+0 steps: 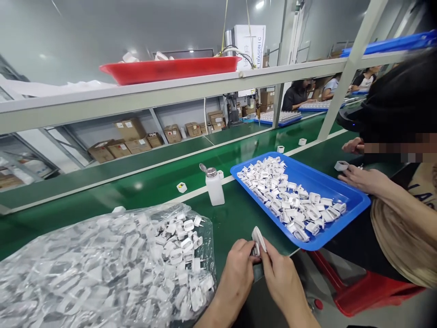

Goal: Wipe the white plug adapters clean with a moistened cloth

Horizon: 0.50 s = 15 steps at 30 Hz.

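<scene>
My left hand (pixel 238 269) and my right hand (pixel 280 272) meet low in the middle of the head view, above the bench's near edge. Between their fingertips is a small white plug casing (pixel 258 238), tilted up; both hands pinch it. Fingers partly hide its lower end, so I cannot make out its inner side. To the left lies a clear plastic bag (pixel 102 255) full of white plug parts, its right side open on loose plug casings (pixel 186 246). A blue tray (pixel 353 200) heaped with white plug casings (pixel 290 196) stands to the right.
A white pump bottle (pixel 215 190) with its metal lid flipped up stands beyond my hands. Single white casings (pixel 182 187) sit on the green conveyor belt (pixel 153 182). A co-worker's hand (pixel 368 178) holds a casing at right. Overhead, a red tray (pixel 170 70) rests on a shelf.
</scene>
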{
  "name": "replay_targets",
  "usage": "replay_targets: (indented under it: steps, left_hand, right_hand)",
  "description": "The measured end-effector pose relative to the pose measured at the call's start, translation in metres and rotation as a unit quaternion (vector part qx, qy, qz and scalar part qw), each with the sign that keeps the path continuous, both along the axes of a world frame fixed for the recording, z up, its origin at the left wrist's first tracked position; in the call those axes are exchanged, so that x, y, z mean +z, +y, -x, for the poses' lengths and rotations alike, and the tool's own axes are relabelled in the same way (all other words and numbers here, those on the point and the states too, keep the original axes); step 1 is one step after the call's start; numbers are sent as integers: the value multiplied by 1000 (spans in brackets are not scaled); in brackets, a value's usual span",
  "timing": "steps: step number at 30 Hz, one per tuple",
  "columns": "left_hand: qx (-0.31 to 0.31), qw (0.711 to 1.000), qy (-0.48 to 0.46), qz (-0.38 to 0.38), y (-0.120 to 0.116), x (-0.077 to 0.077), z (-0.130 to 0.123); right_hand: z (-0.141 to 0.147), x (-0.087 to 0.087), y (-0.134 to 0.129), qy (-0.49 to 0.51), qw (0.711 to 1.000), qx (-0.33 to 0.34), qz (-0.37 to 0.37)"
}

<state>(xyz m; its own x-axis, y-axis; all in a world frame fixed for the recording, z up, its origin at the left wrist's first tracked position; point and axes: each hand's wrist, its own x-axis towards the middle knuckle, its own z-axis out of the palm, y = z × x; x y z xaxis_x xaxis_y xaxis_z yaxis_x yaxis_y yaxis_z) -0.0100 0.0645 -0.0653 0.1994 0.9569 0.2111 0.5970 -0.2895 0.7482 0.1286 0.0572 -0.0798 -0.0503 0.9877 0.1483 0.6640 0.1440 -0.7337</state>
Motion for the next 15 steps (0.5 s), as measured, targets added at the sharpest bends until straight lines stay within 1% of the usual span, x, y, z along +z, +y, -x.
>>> replay_targets:
  steps: [3,5,6,8,9,10,11,13,14,15]
  left_hand:
    - [-5,1000,-23,2,0,-1,0]
    - [-7,999,-36,11,0,0,1]
    - [-6,999,-41,16,0,1,1]
    - [0,999,-45,18,0,3,2]
    - [5,999,-45,16,0,4,3]
    - [8,999,-44,13,0,5,3]
    - [9,999,-45,11,0,6,4]
    - [7,999,-48,11,0,10,4]
    - [10,998,-51,17,-2,12,3]
    - [16,998,-60,31,-4,15,2]
  right_hand:
    - [4,-2,-9,-25,1000,-1,-7]
    - [10,-9,-23,-32,999,-21,-26]
    - [13,-12,-31,-20,998,-35,-40]
    - [17,-19,-48,50,996,-57,-53]
    - [18,-22,-55,108,991,-68,-33]
    - [17,-24,-61,176,981,-84,0]
    - [14,-25,-67,248,962,-109,42]
    - [5,-24,-75,376,899,-186,123]
    - [-2,-21,-78,421,866,-227,145]
    - [-8,-17,-80,446,841,-264,153]
